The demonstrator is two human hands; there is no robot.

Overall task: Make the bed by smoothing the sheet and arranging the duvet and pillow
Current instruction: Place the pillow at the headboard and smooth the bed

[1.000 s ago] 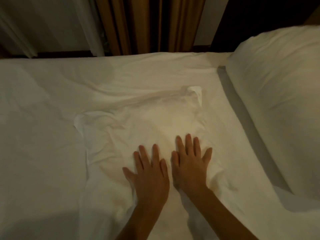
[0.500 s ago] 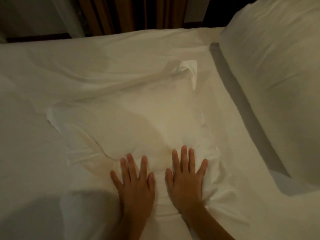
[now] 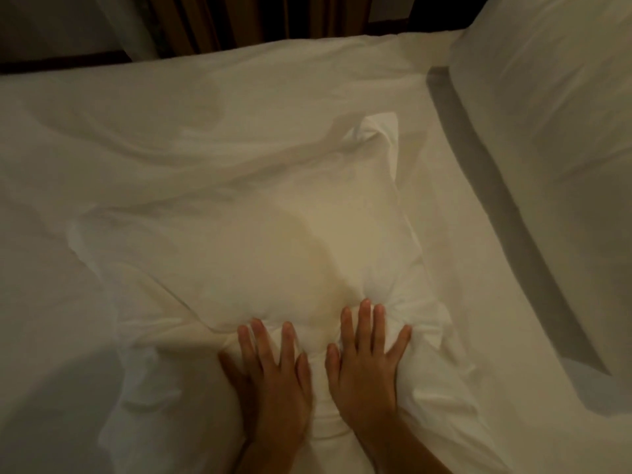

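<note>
A flat white pillow (image 3: 260,248) in a loose, creased case lies in the middle of the white sheet (image 3: 171,107). Both my hands press flat on its near end, fingers spread and straight. My left hand (image 3: 273,374) lies just left of my right hand (image 3: 367,357), almost touching it. The case bunches into folds around my fingertips. The pillow's far corner (image 3: 379,128) sticks up. A plump white pillow or folded duvet (image 3: 554,159) fills the right side; I cannot tell which it is.
Brown curtains (image 3: 260,22) and a dark gap run along the bed's far edge. The sheet to the left (image 3: 51,302) shows long shallow wrinkles. A shadowed strip (image 3: 506,213) separates the flat pillow's area from the bulky bedding on the right.
Both hands have slid back toward me along the pillow, staying flat. The case has gathered into folds at my fingertips. The view has dipped and moved closer to the bed.
</note>
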